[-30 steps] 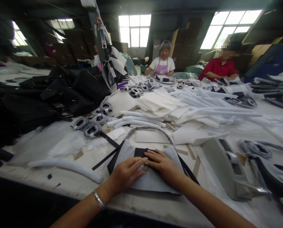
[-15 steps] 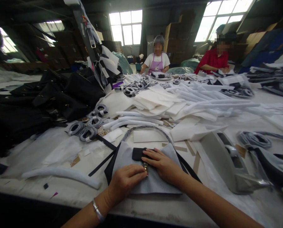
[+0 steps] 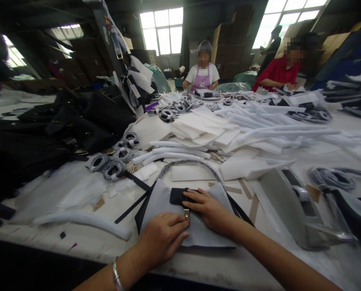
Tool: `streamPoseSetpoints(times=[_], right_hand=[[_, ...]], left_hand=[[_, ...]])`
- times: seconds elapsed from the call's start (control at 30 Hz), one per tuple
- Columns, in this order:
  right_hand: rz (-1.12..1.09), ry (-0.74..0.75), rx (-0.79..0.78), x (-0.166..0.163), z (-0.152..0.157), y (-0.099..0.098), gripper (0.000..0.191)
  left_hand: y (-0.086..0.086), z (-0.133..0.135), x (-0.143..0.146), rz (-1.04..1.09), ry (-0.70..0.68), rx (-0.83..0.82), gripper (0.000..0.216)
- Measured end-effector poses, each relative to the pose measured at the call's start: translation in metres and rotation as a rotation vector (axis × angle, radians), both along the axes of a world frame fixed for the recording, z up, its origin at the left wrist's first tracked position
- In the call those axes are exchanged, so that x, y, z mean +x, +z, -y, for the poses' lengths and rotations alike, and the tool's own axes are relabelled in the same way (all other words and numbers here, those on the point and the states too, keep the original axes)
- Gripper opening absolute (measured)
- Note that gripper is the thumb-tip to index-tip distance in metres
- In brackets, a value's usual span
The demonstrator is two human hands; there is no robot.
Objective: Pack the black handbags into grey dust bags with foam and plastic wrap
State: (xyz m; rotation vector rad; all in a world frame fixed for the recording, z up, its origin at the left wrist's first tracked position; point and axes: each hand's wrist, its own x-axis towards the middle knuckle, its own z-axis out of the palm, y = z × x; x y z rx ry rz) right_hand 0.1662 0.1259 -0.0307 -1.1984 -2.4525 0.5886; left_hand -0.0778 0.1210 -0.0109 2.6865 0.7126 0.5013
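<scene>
Left hand [image 3: 164,236] lower than a second ago, gold clasp [image 3: 186,213] more exposed

Grey-fronted bag [image 3: 160,202] lies on the desk [image 3: 91,241], lower centre of the frame. Left grip touches the clasp's lower end; cannot tell whether it pinches. Right hand [image 3: 210,210] lies flat, fingers slightly spread, over the dark flap [image 3: 176,196].

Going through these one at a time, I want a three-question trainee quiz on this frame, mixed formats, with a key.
1. True or false: the left hand is at the metal clasp on the bag.
2. Which sits just to the right of the bag? A) a purple apron; B) a grey tape dispenser; C) a pile of black bags.
3. Complete: the left wrist wears a silver ____.

Key: 1. True. 2. B. 3. Bracelet.
</scene>
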Motion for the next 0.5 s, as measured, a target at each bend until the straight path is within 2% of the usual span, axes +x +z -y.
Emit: streamPoseSetpoints(times=[0.1, 0.23, 0.4, 0.5], right_hand=[[-0.034, 0.024, -0.003, -0.001, 0.002, 0.013, 0.055], [0.042, 0.092, 0.132, -0.011, 0.0, 0.026, 0.018], [0.18, 0.219, 0.154, -0.022, -0.013, 0.03, 0.011], [0.249, 0.228, 0.134, -0.029, -0.013, 0.029, 0.013]], left_hand=[[0.0, 0.003, -0.001, -0.02, 0.01, -0.026, 0.026], [-0.004, 0.003, -0.003, -0.017, 0.006, -0.035, 0.03], [-0.004, 0.003, -0.005, -0.011, -0.011, -0.058, 0.032], [-0.004, 0.004, -0.007, -0.019, -0.001, -0.079, 0.034]])
